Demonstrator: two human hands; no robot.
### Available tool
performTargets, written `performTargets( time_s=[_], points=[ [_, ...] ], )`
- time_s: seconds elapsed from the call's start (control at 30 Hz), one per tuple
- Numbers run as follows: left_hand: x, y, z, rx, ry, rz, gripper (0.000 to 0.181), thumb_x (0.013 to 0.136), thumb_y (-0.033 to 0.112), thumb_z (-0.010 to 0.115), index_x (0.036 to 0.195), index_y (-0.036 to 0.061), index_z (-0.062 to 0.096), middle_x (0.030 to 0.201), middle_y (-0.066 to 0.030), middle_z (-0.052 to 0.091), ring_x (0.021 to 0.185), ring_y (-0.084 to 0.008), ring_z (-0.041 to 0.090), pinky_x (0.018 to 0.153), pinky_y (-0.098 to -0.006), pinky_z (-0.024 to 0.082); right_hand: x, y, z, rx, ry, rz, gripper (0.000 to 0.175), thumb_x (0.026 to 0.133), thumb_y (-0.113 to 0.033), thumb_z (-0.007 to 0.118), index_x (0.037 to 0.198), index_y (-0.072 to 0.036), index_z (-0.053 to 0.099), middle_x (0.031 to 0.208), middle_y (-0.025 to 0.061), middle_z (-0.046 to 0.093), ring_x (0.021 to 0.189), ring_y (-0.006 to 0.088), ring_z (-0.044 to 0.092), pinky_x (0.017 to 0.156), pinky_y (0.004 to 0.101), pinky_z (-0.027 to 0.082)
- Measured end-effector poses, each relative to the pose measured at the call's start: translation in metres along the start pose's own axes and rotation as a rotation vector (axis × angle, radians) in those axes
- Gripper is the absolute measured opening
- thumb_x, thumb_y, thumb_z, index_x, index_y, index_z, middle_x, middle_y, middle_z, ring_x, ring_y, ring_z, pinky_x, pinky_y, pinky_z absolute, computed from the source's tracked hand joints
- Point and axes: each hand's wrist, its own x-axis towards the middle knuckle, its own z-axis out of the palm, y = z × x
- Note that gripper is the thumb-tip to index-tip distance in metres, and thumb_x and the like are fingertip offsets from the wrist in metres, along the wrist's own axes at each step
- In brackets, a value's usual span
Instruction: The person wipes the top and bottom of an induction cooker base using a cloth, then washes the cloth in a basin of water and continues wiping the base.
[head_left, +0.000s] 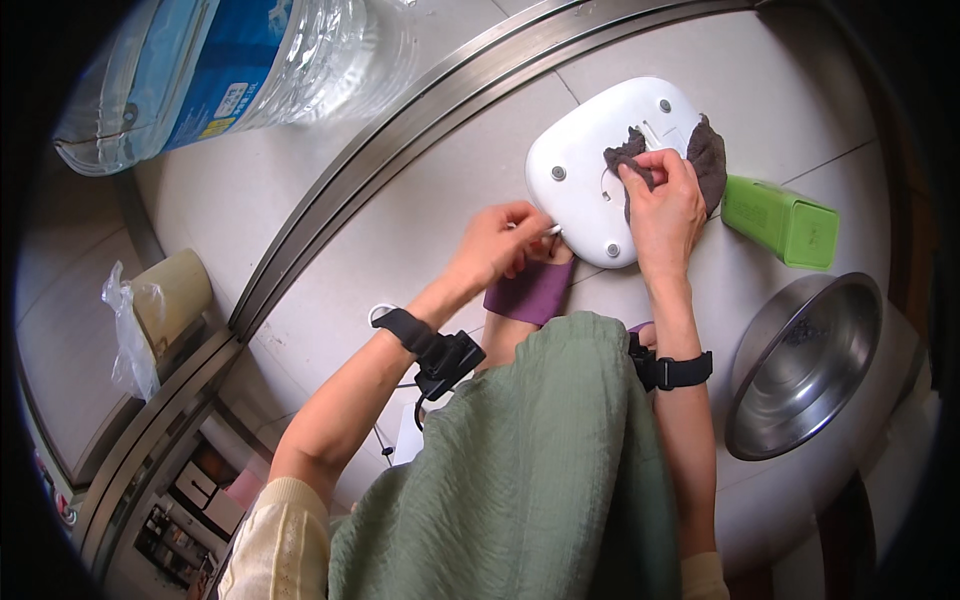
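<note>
A white appliance base (581, 131) shows its underside, with round grey feet and a recess near the middle. My right hand (670, 214) pinches a dark brown cloth (707, 161) over that underside; part of the cloth bunches at my fingertips and the rest hangs past the appliance's right edge. At the lower left edge, my left hand (501, 238) has its fingers closed around a thin white cord or cord end (553, 230) that meets the appliance. Part of the recess is hidden behind the cloth and my right hand.
Right of the appliance lies a green plastic container (772, 221), and a steel basin (806, 367) sits nearer me. A curved-looking metal floor track (322, 146) crosses the tiles. Beyond it are a large clear water bottle (322, 64) and a beige bin (176, 292) with a plastic bag.
</note>
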Motion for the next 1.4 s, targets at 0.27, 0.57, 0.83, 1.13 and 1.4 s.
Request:
performTargets(
  time_s=[0.27, 0.57, 0.83, 1.13, 1.4],
  points=[
    [0.034, 0.016, 0.012, -0.25, 0.126, 0.184, 0.063, 0.08, 0.033, 0.085, 0.121, -0.0028, 0.052, 0.103, -0.013, 0.065, 0.082, -0.0177, 0.068, 0.068, -0.0302, 0.059, -0.003, -0.007, -0.005, 0.106, -0.038, 0.021, 0.015, 0.077, -0.01, 0.079, 0.087, -0.006, 0.069, 0.084, 0.0081, 0.061, 0.072, 0.0269, 0.061, 0.067, 0.0388, 0.048],
    [0.026, 0.028, 0.023, -0.206, 0.219, 0.143, 0.064, 0.071, 0.024, 0.091, 0.116, -0.0014, 0.053, 0.101, -0.013, 0.065, 0.08, -0.0193, 0.066, 0.064, -0.032, 0.058, -0.016, -0.004, -0.019, 0.028, -0.247, -0.078, 0.011, 0.075, -0.008, 0.077, 0.083, -0.006, 0.07, 0.085, 0.0093, 0.06, 0.074, 0.0319, 0.062, 0.068, 0.042, 0.048],
    [0.035, 0.014, 0.029, -0.267, 0.298, 0.159, 0.057, 0.076, 0.016, 0.087, 0.115, -0.0016, 0.05, 0.096, -0.0147, 0.065, 0.073, -0.0197, 0.066, 0.052, -0.0328, 0.055, -0.009, -0.011, -0.001, -0.092, -0.013, -0.044, 0.02, 0.079, -0.012, 0.078, 0.088, -0.006, 0.061, 0.091, 0.0098, 0.061, 0.08, 0.0361, 0.064, 0.069, 0.0463, 0.048],
    [0.028, 0.018, 0.033, -0.246, 0.331, 0.149, 0.057, 0.078, 0.016, 0.085, 0.116, -0.0029, 0.048, 0.094, -0.0152, 0.065, 0.073, -0.0228, 0.068, 0.049, -0.037, 0.058, -0.029, -0.006, -0.025, -0.105, -0.147, 0.054, 0.015, 0.079, -0.01, 0.076, 0.084, -0.004, 0.064, 0.088, 0.0111, 0.061, 0.077, 0.0336, 0.064, 0.07, 0.0447, 0.048],
    [0.029, 0.016, 0.034, -0.248, 0.291, 0.157, 0.057, 0.078, 0.018, 0.085, 0.116, -0.0019, 0.048, 0.095, -0.0153, 0.064, 0.072, -0.0237, 0.068, 0.048, -0.0374, 0.057, -0.023, -0.015, -0.01, 0.01, -0.171, -0.025, 0.017, 0.077, -0.012, 0.079, 0.082, -0.005, 0.064, 0.085, 0.0092, 0.061, 0.076, 0.0329, 0.063, 0.068, 0.0435, 0.048]
  ],
)
